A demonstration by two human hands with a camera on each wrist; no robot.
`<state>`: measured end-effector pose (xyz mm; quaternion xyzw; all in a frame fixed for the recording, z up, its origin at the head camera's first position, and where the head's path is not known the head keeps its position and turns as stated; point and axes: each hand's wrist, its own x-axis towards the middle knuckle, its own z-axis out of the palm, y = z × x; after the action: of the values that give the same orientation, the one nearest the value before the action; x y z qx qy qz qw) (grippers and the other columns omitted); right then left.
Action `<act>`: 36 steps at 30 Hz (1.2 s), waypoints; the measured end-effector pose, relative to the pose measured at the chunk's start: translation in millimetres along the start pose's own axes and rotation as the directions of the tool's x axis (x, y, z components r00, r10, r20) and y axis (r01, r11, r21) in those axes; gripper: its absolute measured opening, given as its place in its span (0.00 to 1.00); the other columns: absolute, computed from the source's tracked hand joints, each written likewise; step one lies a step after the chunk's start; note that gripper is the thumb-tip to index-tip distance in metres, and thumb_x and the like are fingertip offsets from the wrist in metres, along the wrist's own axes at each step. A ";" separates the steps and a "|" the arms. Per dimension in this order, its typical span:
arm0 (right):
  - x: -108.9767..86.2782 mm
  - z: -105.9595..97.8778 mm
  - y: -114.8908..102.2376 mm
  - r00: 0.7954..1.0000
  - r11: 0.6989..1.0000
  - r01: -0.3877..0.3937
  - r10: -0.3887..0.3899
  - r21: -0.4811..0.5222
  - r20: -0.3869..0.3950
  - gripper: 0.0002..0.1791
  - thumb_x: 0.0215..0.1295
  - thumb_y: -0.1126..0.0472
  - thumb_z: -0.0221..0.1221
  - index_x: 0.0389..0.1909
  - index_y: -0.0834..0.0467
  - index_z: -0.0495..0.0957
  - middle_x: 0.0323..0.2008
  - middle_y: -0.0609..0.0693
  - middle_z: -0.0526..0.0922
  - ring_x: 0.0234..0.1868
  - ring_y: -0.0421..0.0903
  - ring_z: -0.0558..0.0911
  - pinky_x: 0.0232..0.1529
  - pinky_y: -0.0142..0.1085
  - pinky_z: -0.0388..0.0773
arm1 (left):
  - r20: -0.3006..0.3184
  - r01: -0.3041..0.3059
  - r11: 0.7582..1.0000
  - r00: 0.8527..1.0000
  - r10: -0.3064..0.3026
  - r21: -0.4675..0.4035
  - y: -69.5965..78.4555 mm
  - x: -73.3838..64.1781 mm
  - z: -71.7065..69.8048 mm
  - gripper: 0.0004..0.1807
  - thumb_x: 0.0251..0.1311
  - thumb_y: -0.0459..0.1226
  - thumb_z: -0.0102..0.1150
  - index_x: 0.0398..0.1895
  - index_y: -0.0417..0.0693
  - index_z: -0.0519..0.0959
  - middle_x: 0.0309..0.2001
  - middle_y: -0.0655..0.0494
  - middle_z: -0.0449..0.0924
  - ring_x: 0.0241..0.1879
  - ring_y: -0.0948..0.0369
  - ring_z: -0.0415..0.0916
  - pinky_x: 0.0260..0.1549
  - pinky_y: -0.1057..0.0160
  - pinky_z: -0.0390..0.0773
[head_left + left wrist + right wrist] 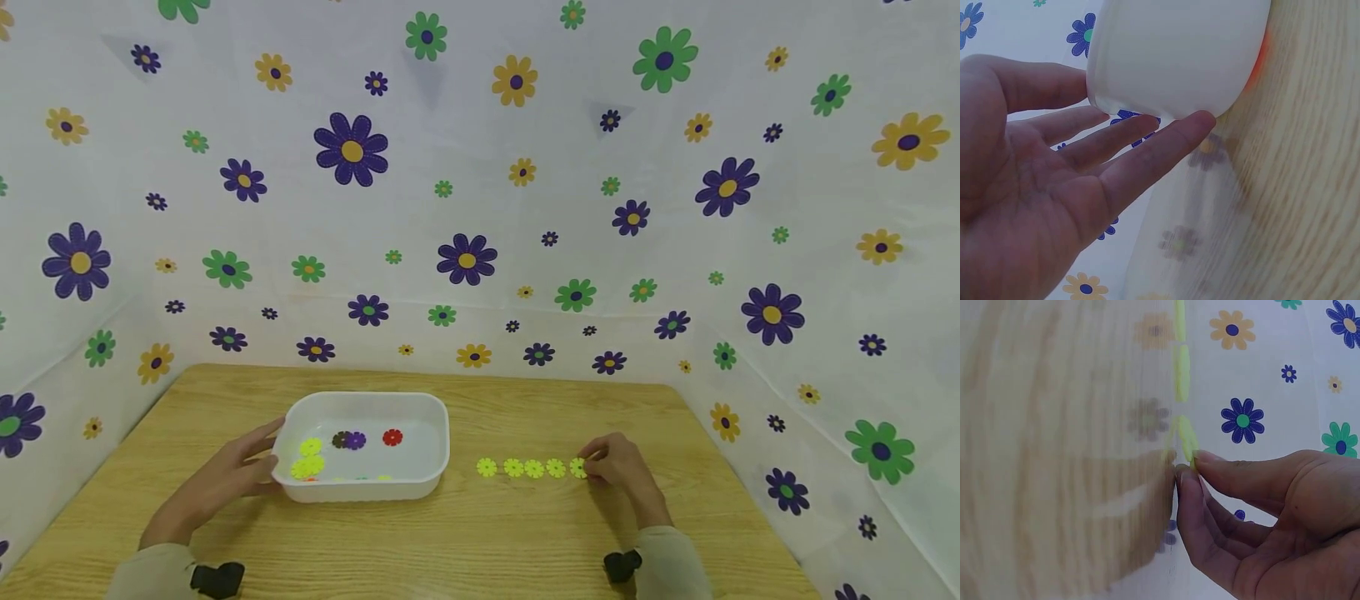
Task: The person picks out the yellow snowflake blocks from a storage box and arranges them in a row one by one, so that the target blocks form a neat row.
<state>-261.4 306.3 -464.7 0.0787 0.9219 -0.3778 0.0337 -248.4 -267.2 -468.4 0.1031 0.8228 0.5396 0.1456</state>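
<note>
Between thumb and index finger, my right hand [618,467] pinches a yellow flower-shaped disc [1187,439] by its edge. The disc tilts slightly, its lower edge close to the tabletop, at the right end of a row of several matching yellow flower discs [533,469]. My left hand [228,471] has its fingers extended, the tips touching the left end of a white plastic tray [367,492]. Inside the tray lie yellow flower discs [307,467], a brown one [340,440], a purple one [356,440] and a red one [392,437]. The near wall hides part of the contents.
The wooden table [420,550] carries the tray left of centre and the row to its right. Behind and along both sides hangs a white cloth [570,350] printed with flowers. Black straps [217,579] show at both wrists.
</note>
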 end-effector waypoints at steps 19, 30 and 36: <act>-0.4 2.7 0.9 1.000 1.000 -0.013 0.013 0.022 -0.003 0.06 0.61 0.74 0.66 0.39 0.69 0.86 0.32 0.58 0.88 0.28 0.44 0.86 0.30 0.37 0.89 | 0.001 0.006 1.000 1.000 -0.006 -0.001 -1.1 0.1 -0.2 0.42 0.76 0.39 0.50 0.83 0.38 0.41 0.78 0.21 0.47 0.70 0.28 0.65 0.55 0.47 0.87; 0.4 3.5 2.7 1.000 1.000 0.014 -0.014 0.001 -0.018 0.06 0.59 0.74 0.66 0.37 0.68 0.86 0.33 0.57 0.88 0.28 0.44 0.86 0.30 0.38 0.89 | -0.004 0.013 1.000 1.000 -0.013 -0.004 0.3 0.1 -0.1 0.42 0.76 0.38 0.50 0.84 0.39 0.41 0.78 0.21 0.47 0.68 0.31 0.70 0.54 0.47 0.87; -0.7 2.9 0.2 0.999 0.999 0.026 -0.027 -0.031 -0.022 0.05 0.59 0.73 0.66 0.37 0.67 0.86 0.33 0.57 0.88 0.27 0.44 0.86 0.30 0.38 0.88 | 0.003 -0.004 1.000 1.000 0.004 -0.001 -0.2 -0.4 -0.9 0.42 0.76 0.38 0.50 0.83 0.37 0.41 0.78 0.21 0.46 0.68 0.30 0.69 0.54 0.48 0.88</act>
<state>-260.7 304.4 -466.8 0.0700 0.9289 -0.3632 0.0195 -248.3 -268.1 -468.1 0.1053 0.8222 0.5401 0.1457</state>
